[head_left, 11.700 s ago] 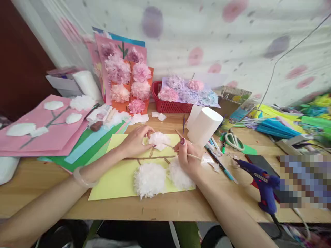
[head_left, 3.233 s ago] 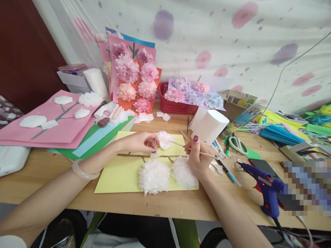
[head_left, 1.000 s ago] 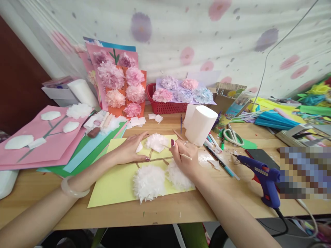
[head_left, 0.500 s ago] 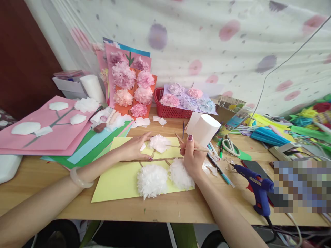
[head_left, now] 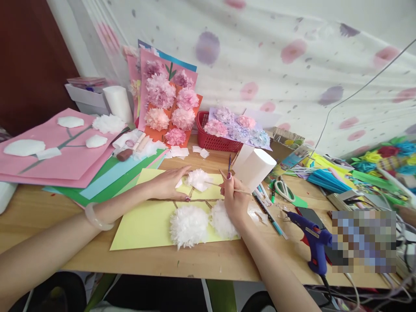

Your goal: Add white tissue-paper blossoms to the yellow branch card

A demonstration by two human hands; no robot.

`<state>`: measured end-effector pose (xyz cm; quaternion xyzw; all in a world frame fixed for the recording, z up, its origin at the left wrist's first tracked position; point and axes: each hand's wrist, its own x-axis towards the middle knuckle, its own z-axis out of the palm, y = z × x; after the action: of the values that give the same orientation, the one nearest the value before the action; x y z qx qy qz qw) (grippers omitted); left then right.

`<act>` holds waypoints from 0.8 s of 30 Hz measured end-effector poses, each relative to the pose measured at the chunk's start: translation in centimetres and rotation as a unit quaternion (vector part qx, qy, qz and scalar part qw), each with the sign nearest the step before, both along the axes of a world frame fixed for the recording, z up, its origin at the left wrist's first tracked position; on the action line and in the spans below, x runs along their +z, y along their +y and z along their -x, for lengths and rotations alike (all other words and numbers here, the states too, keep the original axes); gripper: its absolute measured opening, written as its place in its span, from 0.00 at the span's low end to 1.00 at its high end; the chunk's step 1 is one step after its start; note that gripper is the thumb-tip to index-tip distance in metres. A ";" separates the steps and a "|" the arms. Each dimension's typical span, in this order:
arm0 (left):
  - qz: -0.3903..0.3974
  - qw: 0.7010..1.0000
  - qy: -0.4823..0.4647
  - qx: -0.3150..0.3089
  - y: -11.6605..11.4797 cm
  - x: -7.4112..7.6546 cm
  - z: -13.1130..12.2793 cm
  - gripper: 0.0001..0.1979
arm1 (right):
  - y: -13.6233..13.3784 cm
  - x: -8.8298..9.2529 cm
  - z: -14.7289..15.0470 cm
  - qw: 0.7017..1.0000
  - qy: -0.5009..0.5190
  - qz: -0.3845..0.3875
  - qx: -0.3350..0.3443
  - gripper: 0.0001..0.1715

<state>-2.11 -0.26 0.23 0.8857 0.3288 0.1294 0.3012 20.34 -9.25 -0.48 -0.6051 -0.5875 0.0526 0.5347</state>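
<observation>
Grip, right hand (head_left: 234, 200): closed in a pen-like hold around a thin wooden stick (head_left: 214, 184), thumb uppermost.
Grip, left hand (head_left: 167, 184): laid over the yellow sheet (head_left: 139, 229), thumb and fingers apart; a white scrap (head_left: 178, 184) shows between them, and whether it is gripped cannot be told.
Stick end: directed left, at the right edge of the small white flower (head_left: 198, 180); contact cannot be confirmed.
Small flower position: upper part of the yellow sheet, above the brown branch (head_left: 195, 200), just beside the left fingertips.
Finished comparison: the large white flower (head_left: 189, 227) below the branch is visibly fuller; the neighbouring white flower (head_left: 223, 220) is partly covered by the right hand.
Tissue supply: loose white squares (head_left: 179, 151) lie beyond the sheet, apart from both hands.
Glue gun (head_left: 315, 242): on the table at the right, held by neither hand.
Step in hand: judged to be filling out the small flower, petal by petal, with the stick as setting tool.
Next move: judged to call for a light, straight press of tissue at a gap in the flower, the left hand steadying the sheet, and a clean withdrawal so that no set petal is pulled loose.
</observation>
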 end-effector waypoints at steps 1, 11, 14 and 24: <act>0.000 1.000 0.003 0.002 0.0 0.0 0.0 0.50 | 0.1 0.0 0.0 1.000 0.001 0.000 0.004 0.35; -0.015 0.999 -0.012 0.040 -0.5 0.0 -0.3 0.44 | -0.7 0.1 -0.2 0.984 0.173 -0.033 -0.035 0.36; -0.048 0.994 -0.058 0.074 -0.5 -0.3 -1.2 0.34 | -0.4 0.1 0.0 0.987 0.157 -0.015 0.012 0.36; -0.044 0.986 -0.122 0.108 1.2 -0.8 -2.5 0.14 | 0.0 -0.4 -0.4 0.995 0.098 0.001 0.035 0.34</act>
<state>0.44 0.94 -0.58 0.8348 0.3778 0.2823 0.2839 20.74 -9.23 -0.90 -0.5770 -0.5528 0.1312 0.5868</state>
